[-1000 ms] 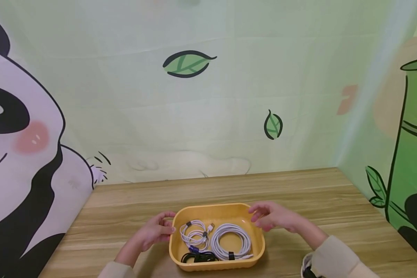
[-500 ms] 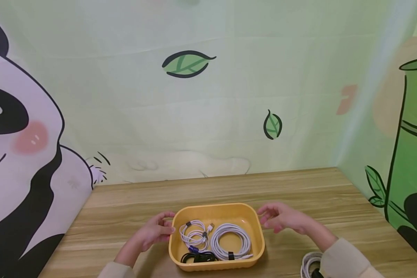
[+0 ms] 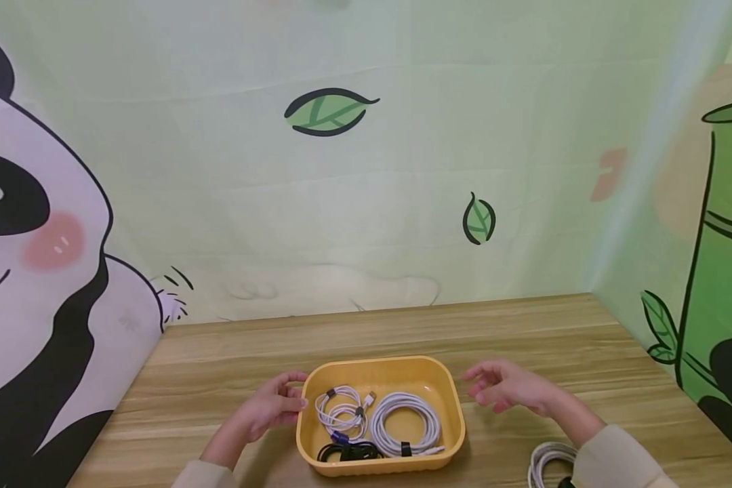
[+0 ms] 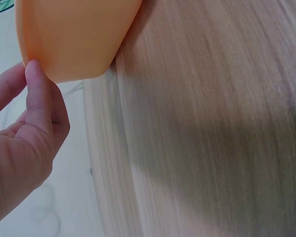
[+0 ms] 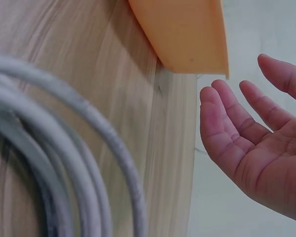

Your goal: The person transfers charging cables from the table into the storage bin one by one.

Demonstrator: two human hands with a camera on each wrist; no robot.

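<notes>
A yellow plastic basket [image 3: 378, 464] stands on the wooden table. A thin white USB cable coil [image 3: 341, 407], a thicker grey-white cable coil [image 3: 405, 423] with a black strap, and a black cable [image 3: 350, 451] with a blue plug beside it lie inside. My left hand [image 3: 271, 407] touches the basket's left side, its thumb [image 4: 36, 79] on the outer wall near the rim. My right hand [image 3: 512, 388] hangs to the right of the basket, apart from it, with loosely bent fingers and nothing in them.
Another grey-white cable coil [image 3: 549, 457] lies on the table [image 3: 250, 346] by the right sleeve, which partly covers it. A printed cloth backdrop [image 3: 402, 203] with a panda and leaves rises behind the table and along both sides.
My right hand has moved rightward, away from the basket's right rim. More of the coil under the right sleeve shows. The left hand and basket have stayed in place.
</notes>
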